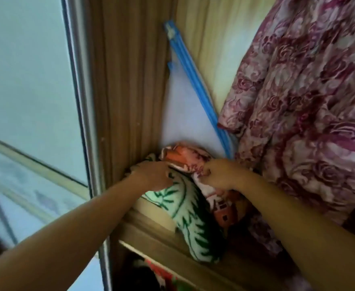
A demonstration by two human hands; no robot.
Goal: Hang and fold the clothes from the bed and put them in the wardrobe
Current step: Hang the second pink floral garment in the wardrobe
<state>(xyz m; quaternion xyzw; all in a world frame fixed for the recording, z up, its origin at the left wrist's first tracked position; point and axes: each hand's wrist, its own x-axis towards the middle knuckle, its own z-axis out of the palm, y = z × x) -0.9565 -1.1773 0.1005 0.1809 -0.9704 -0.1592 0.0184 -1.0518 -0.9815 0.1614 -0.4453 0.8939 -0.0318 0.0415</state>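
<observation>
Left hand (pixel 153 175) and right hand (pixel 219 175) are both deep in the wardrobe. Each has its fingers curled on one end of the orange-patterned bundle (pixel 185 157), left hand on the left edge, right hand pinching the right end. We read the two-ended grip as a way to keep the fold together while the bundle is seated.

The bundle sits on top of a green-and-white cloth (pixel 185 208), which lies on the wooden shelf (pixel 151 234) and droops over its front lip. It is pressed into the back left corner, touching the side panel (pixel 130 80).

- A white storage bag (pixel 185 114) with a blue edge leans behind the bundle, so there is little depth to push into.
- A hanging floral garment (pixel 309 101) crowds the right forearm and hides the shelf beyond it.
- More fabric (pixel 157 271) shows dimly in the compartment below.
- The sliding door (pixel 25 80) stands at left.

Motion blur hides the fingertip detail.
</observation>
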